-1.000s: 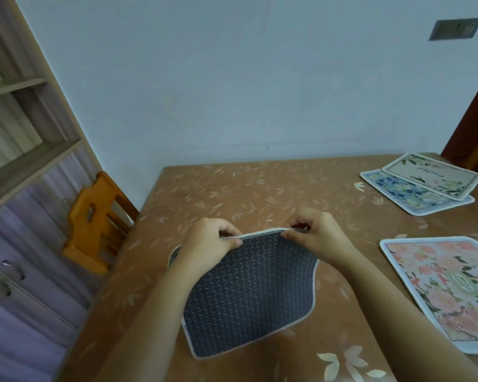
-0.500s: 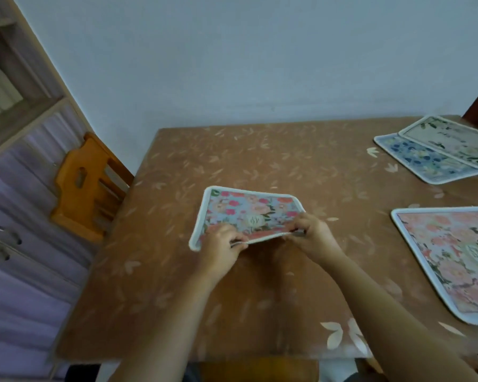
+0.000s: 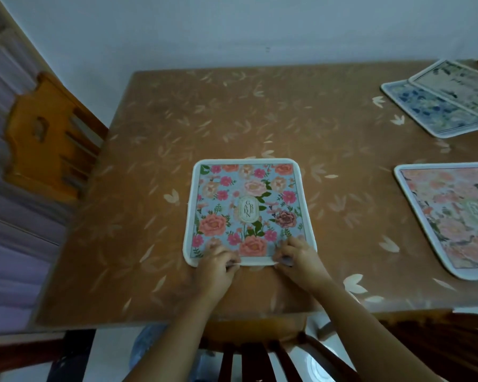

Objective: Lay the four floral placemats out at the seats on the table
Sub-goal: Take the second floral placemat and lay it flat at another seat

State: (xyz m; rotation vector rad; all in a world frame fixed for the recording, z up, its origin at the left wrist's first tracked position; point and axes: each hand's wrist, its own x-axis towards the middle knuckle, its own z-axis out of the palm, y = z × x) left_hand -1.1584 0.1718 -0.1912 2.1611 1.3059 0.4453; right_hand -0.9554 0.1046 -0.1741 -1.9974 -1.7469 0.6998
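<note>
Pinches with left hand (image 3: 217,264) and right hand (image 3: 298,257), fingers curled, the near white border of the squarish pale-blue fabric placemat printed with pink roses (image 3: 246,205). Lies flat, print up, oval label at centre, near the front edge of the brown leaf-patterned table (image 3: 232,119). Sits well apart from the pink floral placemat (image 3: 453,216) to the right. Farther back, shows the blue-flowered placemat (image 3: 431,111) partly under the cream-and-green placemat (image 3: 461,86).
</note>
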